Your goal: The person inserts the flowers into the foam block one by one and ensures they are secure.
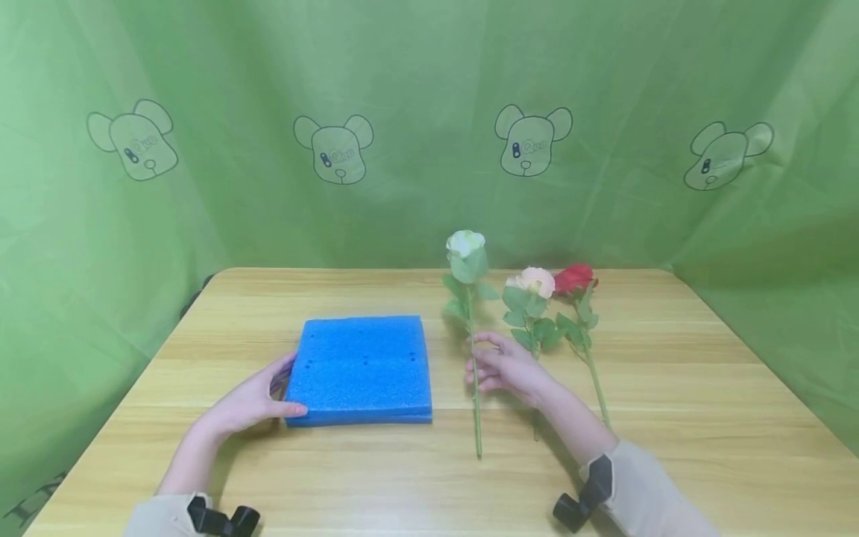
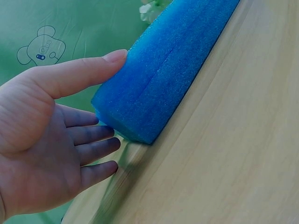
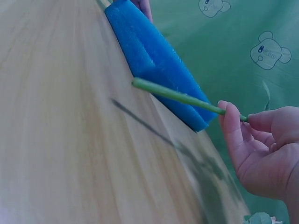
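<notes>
Pink rose [image 1: 533, 282]: stem partly hidden behind the right hand [image 1: 506, 371]. Red rose [image 1: 574, 279]: stem's lower end runs up to the right forearm, tip unclear. Both sleeves [image 1: 644, 477] cut off at the bottom edge. Left fingers mostly hidden by the blue foam block [image 1: 362, 373] in the head view; dark spots on its top too small to read as holes or marks. Right wrist view: a bloom cut off at the bottom edge, can't tell which.

White rose [image 1: 468, 262] is in the right hand, stem pinched between thumb and fingers, bloom above the hand, stem end below, tilted near upright in the head view. Foam block lies flat on the table [image 1: 376, 477] between the hands, left of the rose. Left hand [image 1: 251, 403] is spread at the block's left side, thumb touching its near corner, fingers fairly straight. Hands well apart.
</notes>
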A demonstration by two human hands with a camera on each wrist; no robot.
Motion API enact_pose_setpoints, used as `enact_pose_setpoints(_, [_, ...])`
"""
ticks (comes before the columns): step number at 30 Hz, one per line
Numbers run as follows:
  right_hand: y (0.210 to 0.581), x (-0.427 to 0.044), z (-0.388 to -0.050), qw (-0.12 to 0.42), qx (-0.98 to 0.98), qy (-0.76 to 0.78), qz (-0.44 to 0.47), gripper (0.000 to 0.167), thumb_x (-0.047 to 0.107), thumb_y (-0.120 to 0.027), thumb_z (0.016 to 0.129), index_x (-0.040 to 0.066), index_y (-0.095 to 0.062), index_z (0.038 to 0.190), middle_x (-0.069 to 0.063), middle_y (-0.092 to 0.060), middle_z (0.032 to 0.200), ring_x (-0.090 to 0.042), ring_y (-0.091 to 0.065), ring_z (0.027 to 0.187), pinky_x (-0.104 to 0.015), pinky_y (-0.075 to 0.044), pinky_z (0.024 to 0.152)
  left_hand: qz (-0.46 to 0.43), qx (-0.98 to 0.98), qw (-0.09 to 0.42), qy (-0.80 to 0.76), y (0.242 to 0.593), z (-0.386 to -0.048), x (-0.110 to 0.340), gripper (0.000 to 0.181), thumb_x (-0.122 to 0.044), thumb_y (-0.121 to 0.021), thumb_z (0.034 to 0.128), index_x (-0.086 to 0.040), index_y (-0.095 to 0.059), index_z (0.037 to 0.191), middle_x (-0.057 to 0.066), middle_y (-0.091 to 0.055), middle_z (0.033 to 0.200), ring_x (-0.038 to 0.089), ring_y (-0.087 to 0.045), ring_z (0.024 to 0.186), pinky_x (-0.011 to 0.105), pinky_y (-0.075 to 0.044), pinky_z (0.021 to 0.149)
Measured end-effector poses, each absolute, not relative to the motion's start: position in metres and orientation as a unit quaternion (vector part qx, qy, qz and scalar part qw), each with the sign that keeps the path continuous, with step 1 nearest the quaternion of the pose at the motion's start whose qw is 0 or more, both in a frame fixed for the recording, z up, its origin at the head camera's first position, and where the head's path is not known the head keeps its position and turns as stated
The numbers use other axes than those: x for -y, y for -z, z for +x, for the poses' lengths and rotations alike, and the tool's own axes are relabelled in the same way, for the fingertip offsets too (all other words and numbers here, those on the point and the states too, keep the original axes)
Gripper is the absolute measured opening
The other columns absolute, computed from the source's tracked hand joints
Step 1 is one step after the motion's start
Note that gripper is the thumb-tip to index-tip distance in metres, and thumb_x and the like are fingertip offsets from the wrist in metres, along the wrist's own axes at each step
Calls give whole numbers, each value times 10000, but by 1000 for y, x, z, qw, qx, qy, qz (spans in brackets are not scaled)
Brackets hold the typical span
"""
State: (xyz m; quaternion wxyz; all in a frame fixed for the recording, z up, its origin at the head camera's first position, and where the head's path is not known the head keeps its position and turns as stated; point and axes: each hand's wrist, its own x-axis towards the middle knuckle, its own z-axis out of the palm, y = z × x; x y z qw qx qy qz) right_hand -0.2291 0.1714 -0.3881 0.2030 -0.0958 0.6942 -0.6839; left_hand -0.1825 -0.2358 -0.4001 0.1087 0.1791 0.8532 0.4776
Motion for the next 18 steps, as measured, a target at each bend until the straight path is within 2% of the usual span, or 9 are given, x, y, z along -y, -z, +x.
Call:
enact_pose_setpoints(7, [384,-167,-228,200,-688,688,-116,566,2,-519,900,-28,-258,1401,-276,-591,1035,-222,-652,838,-332,-564,760,183,-853,106,-477,400,-182,237,989,-243,-744,778,103,-91,1435,307,-126,1479,463,-157,1338,547,-153,1089])
enact_pose_setpoints(11, [378,-163,-224,203,-682,693,-117,588,-37,-516,885,-8,-257,1412,-314,-562,1085,-230,-649,869,-349,-557,788,184,-854,106,-475,400,-182,237,993,-243,-746,776,104,-90,1435,311,-132,1476,466,-162,1335,549,-156,1087])
enact_pose_setpoints(14, [374,-159,-222,201,-684,692,-117,582,-28,-526,885,-11,-272,1409,-306,-564,1096,-244,-645,884,-352,-552,802,180,-853,108,-477,401,-183,237,998,-245,-750,773,102,-89,1436,308,-130,1478,462,-162,1337,546,-156,1089])
enact_pose_setpoints(18, [367,-152,-222,194,-684,694,-112,530,-15,-556,876,-49,-342,1360,-210,-623,1032,-312,-631,929,-353,-549,811,178,-852,111,-480,403,-185,237,1001,-244,-752,772,104,-87,1435,303,-123,1481,456,-158,1341,541,-151,1094])
